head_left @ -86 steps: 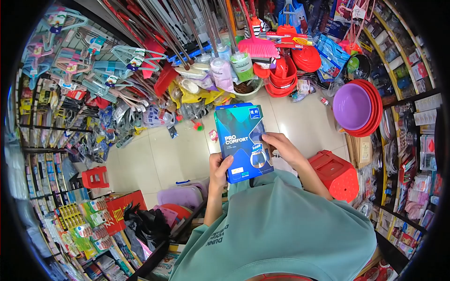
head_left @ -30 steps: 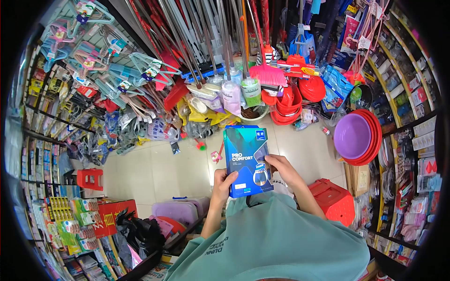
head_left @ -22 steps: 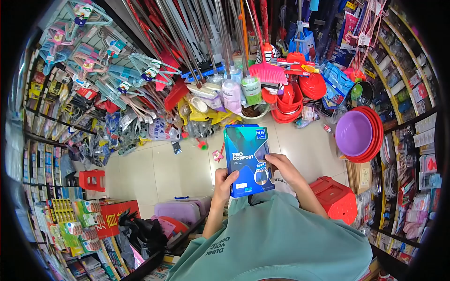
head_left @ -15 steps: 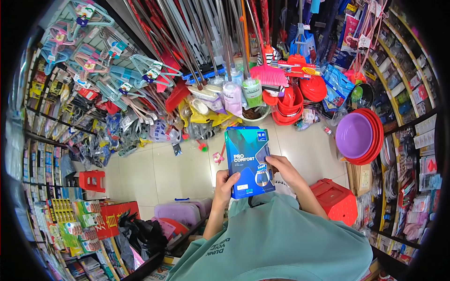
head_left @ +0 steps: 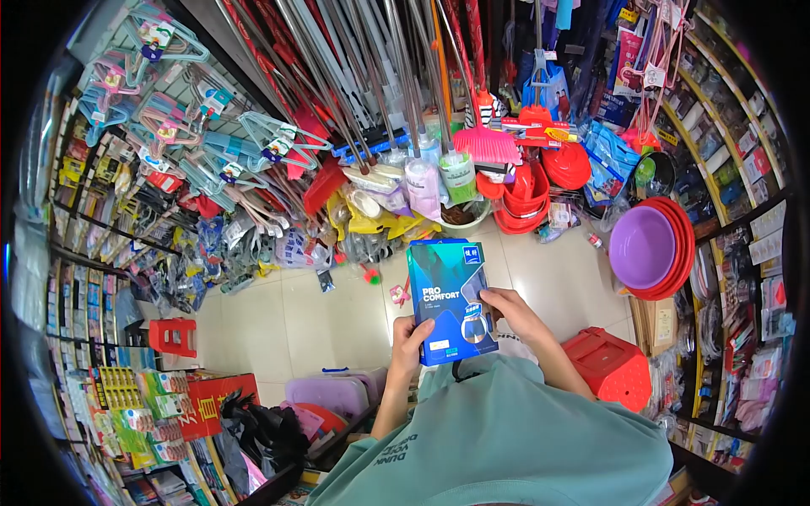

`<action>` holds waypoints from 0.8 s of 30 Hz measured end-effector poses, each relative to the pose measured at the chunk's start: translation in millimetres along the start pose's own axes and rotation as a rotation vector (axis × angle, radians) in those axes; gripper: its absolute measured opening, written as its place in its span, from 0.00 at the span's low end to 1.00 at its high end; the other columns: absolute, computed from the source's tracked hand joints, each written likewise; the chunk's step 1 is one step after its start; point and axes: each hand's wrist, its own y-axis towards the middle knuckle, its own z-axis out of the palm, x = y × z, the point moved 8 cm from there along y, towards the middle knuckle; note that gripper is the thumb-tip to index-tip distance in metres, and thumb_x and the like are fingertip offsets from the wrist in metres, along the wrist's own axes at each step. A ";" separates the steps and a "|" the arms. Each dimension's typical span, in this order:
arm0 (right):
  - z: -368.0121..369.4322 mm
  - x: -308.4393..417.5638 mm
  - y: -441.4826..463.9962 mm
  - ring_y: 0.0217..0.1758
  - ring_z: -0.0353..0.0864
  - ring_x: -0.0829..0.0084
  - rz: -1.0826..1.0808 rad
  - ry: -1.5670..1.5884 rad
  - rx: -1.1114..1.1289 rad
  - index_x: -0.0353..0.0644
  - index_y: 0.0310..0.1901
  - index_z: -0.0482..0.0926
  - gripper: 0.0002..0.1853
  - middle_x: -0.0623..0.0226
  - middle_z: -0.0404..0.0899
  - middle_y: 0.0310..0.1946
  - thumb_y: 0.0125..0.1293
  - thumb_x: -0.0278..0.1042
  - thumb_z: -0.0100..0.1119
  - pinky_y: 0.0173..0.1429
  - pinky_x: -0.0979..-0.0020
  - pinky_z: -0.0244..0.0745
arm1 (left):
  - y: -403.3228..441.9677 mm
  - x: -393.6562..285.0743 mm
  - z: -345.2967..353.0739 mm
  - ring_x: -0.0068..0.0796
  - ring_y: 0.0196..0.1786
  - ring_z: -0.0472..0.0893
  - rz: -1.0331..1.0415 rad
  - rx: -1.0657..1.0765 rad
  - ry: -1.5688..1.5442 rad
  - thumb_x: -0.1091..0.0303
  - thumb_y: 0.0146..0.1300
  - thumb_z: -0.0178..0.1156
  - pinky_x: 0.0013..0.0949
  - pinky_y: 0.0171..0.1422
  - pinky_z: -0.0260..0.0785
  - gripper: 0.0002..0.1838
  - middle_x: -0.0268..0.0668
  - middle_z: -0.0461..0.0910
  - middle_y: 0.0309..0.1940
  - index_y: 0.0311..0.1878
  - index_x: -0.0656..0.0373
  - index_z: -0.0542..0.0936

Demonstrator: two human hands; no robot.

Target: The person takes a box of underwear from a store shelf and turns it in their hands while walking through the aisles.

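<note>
A blue and green underwear box (head_left: 447,291) printed "PRO COMFORT" is held upright in front of my chest, its printed face towards me. My left hand (head_left: 411,341) grips the box at its lower left edge, with the thumb on the front. On the right edge, my right hand (head_left: 510,310) is closed on the box, thumb on the front face. The other fingers of both hands are mostly hidden behind it. A small picture of dark boxer shorts shows on the box's lower right.
Brooms and mops with a pink broom head (head_left: 487,145) stand ahead. Purple and red basins (head_left: 643,246) are stacked at right. Red stools (head_left: 603,367) (head_left: 173,337) stand on both sides. Clothes hangers (head_left: 278,139) hang at upper left. Pale floor tiles (head_left: 329,312) lie below, with stocked shelves around.
The view has shifted slightly, so the surroundings and the box sit a little lower and further right. Both hands keep their hold on the box.
</note>
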 end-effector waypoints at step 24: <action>4.2 -0.9 3.4 0.24 0.69 0.82 0.046 0.022 0.015 0.34 0.39 0.78 0.20 0.74 0.73 0.25 0.70 0.47 0.49 0.28 0.78 0.62 | 3.9 15.0 -14.4 0.21 0.26 0.77 -0.043 0.001 0.065 0.61 0.60 0.58 0.24 0.31 0.67 0.17 0.38 0.80 0.25 0.29 0.69 0.79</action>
